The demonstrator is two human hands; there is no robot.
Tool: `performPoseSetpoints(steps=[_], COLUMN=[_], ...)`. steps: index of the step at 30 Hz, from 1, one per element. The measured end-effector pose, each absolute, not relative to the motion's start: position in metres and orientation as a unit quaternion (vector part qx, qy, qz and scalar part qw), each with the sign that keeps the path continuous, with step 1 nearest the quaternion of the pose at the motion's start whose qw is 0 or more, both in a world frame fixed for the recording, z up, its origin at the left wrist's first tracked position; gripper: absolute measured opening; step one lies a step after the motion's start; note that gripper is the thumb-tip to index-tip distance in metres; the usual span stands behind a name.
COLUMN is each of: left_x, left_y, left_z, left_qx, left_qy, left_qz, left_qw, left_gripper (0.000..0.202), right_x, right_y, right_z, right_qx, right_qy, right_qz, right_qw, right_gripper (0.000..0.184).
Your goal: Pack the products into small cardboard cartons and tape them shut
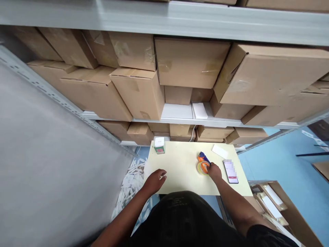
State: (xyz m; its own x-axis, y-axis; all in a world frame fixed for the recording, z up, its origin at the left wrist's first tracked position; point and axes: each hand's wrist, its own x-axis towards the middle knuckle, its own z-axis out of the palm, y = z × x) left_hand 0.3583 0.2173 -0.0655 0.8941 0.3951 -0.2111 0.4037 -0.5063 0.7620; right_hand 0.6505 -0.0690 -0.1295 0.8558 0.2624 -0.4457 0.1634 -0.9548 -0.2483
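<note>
My right hand [214,171] is closed on a tape dispenser [203,164], orange and dark blue with a roll of yellowish tape on it. The dispenser is at the right half of a pale yellow tabletop [177,171]; whether it rests there or is slightly raised I cannot tell. Over the table's left front part is my left hand [155,181], its fingers curled loosely, with a gap to the thumb and nothing between them. A small green and white box [159,145] stands at the back left. Right of the dispenser lies a phone [230,171] with a lit screen.
A white card [219,151] lies at the table's back right. Behind rise grey shelves [177,111] packed with cardboard boxes [191,63]. White paper strips [131,181] cover the floor at left. An open carton [290,209] holding white-topped packs stands at lower right. A wall [51,164] bounds the left.
</note>
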Motion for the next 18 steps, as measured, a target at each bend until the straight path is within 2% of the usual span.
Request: performPoseSetpoints(steps=[6,12,16,18], left_x=[0.355,0.342,0.319,0.3], left_y=[0.133,0.059,0.027,0.014], left_z=[-0.066,-0.059,-0.048,-0.045], left_qx=[0.846,0.815,0.797,0.783], left_qy=[0.293,0.371,0.416,0.442], left_qz=[0.03,0.078,0.128,0.157], left_qw=[0.445,0.439,0.418,0.408], left_gripper=[0.022,0.024,0.024,0.024], right_x=[0.674,0.684,0.674,0.662], right_y=[-0.097,-0.135,-0.132,-0.118], right_z=[-0.154,-0.146,-0.127,-0.117], right_qx=[-0.925,-0.906,-0.858,-0.842], right_qy=[-0.199,-0.278,-0.353,-0.381], right_qz=[0.306,0.254,0.269,0.277], right_qw=[0.103,0.191,0.258,0.262], right_gripper=[0.032,0.064,0.052,0.048])
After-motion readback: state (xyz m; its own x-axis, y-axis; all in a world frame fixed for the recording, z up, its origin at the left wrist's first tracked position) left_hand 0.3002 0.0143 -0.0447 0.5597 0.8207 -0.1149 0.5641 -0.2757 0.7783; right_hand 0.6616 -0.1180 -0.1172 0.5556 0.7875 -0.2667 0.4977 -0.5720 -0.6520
